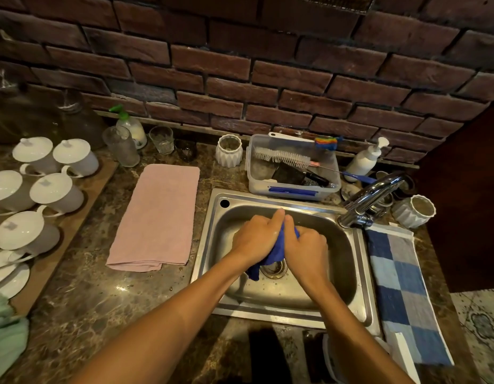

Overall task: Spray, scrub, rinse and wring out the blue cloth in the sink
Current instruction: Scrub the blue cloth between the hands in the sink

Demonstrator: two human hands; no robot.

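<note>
Stainless steel sink [359, 273] set into a dark marble counter [102, 295], seen from above, brick wall [240, 65] behind. Over the basin, two bare hands side by side, touching at the knuckles: left hand [255, 239] and right hand [306, 246], both with fingers curled tight round a bunched blue cloth [276, 252] held between them. Cloth squeezed into a thick twist, one loose end hanging down beside the round drain [273, 270] at the basin floor. Chrome tap [370, 198] at the right rear corner of the sink, spout angled toward the back right. Behind the sink, a clear plastic tub [293, 187] holding a white bottle brush [282, 157] and other cleaning tools. Just right of the tub, a white pump bottle [365, 159]. Left of the sink, a folded pink towel [160, 214] lying flat on the counter. Right of the sink, a blue checked cloth [403, 286] spread along the counter edge. Far left, several white lidded cups [57, 191] grouped on a wooden board [82, 206]. Along the wall, a green-topped pump bottle [129, 126] and a few glasses [161, 139].
</note>
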